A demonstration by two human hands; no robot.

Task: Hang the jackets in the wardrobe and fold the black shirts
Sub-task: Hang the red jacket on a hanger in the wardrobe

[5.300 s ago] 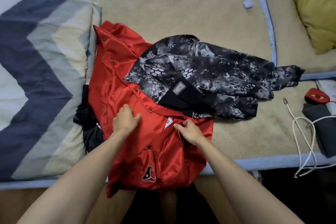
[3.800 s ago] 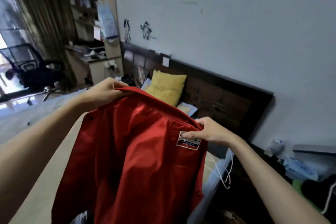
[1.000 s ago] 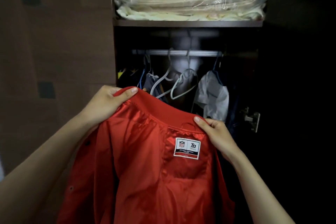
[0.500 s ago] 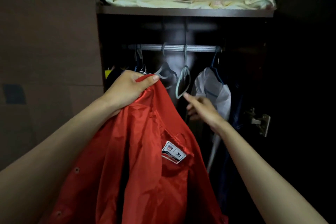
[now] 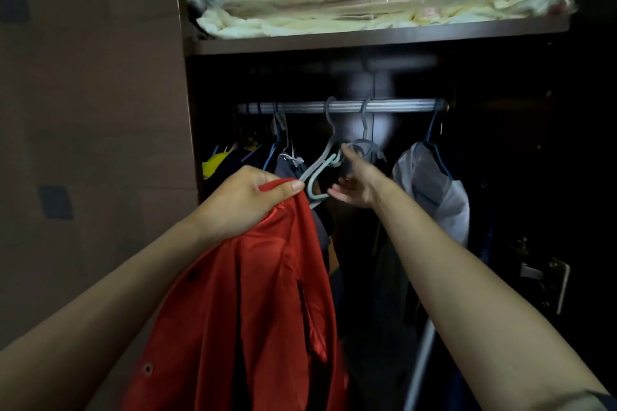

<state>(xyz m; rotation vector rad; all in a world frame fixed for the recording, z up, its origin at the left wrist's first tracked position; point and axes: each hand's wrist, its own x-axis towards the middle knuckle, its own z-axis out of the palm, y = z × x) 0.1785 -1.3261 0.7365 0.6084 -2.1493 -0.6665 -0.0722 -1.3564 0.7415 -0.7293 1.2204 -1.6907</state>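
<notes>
Hanging step: left hand (image 5: 245, 202) fisted on red jacket (image 5: 253, 317) collar, jacket draped below it; right hand (image 5: 355, 188) open, fingers reaching onto grey hanger (image 5: 322, 165) just above-right, next unhook it from rail (image 5: 344, 107)

There was a single view, taken from the person's head and facing forward, straight into the open wardrobe (image 5: 334, 83). It stood close: both forearms ran up from the bottom corners, and the hands sat near the middle of the frame. The rail (image 5: 340, 107) crossed just above the hands, the shelf (image 5: 367, 38) higher still. The wide lens bent the frame's edges. No second view overlapped it.
</notes>
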